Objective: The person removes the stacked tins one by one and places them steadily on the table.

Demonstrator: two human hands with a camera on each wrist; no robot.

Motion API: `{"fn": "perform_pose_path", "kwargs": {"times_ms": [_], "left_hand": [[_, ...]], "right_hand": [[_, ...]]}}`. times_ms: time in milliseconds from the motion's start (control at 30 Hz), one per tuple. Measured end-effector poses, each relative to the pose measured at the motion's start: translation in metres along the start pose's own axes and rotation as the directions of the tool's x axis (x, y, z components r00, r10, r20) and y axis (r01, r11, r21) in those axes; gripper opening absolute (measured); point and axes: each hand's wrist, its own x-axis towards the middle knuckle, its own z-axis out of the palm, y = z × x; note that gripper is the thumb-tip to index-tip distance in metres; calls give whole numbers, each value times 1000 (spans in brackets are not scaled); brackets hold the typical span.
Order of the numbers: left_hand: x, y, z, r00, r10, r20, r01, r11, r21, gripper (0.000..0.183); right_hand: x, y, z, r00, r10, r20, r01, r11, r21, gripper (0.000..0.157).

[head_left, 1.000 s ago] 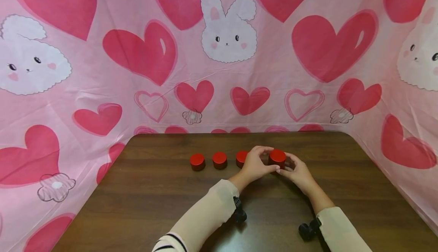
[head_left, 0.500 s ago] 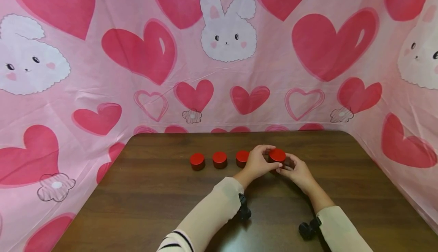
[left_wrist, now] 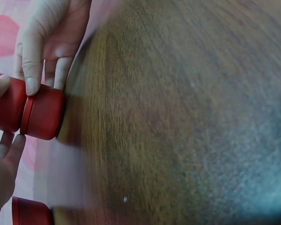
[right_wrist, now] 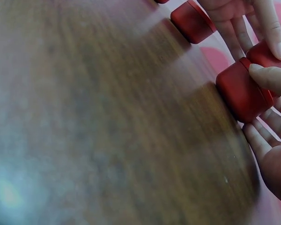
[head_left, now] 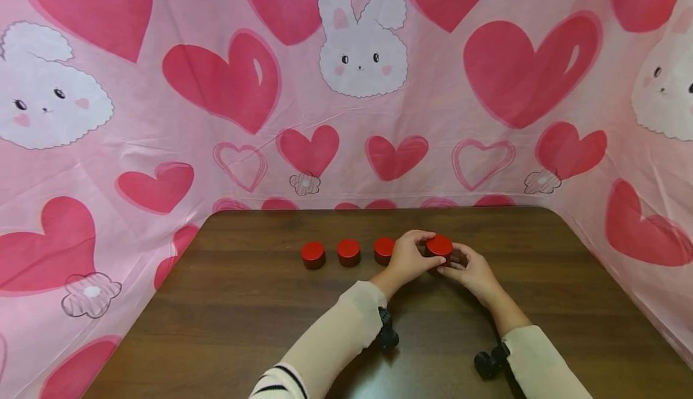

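Two small round red tins with lids stand one on top of the other at the table's right rear. My left hand [head_left: 407,262] holds the upper tin [head_left: 439,246], its thumb on the near side and fingers behind. My right hand [head_left: 472,274] grips the lower tin [right_wrist: 241,91], thumb tip near the seam between the two. From the head camera the lower tin is mostly hidden by the upper one and the fingers. In the left wrist view the upper tin [left_wrist: 8,105] sits nearly in line with the lower tin [left_wrist: 46,113].
Three more red tins form a row to the left: a far-left tin [head_left: 313,256], a middle tin [head_left: 349,254] and a third tin [head_left: 383,251] partly behind my left hand. The brown wooden table [head_left: 243,309] meets a pink heart-print cloth [head_left: 346,164] behind.
Over the last second my left hand and forearm have shifted slightly right, with the thumb a little higher on the upper tin. The right hand stays in place.
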Motion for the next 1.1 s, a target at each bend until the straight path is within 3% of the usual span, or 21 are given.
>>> {"fn": "perform_pose_path", "kwargs": {"times_ms": [633,1100], "left_hand": [[-6,2,-9,1000,7,-8,-7,996,-91,49],[-15,1,-18,1000,-24,-7,23,995,-99,50]], "right_hand": [[0,-1,0,1000,-5,-3,5,998,-56,58],[1,-1,1,1000,6,-1,-6,998,-66,59]]}}
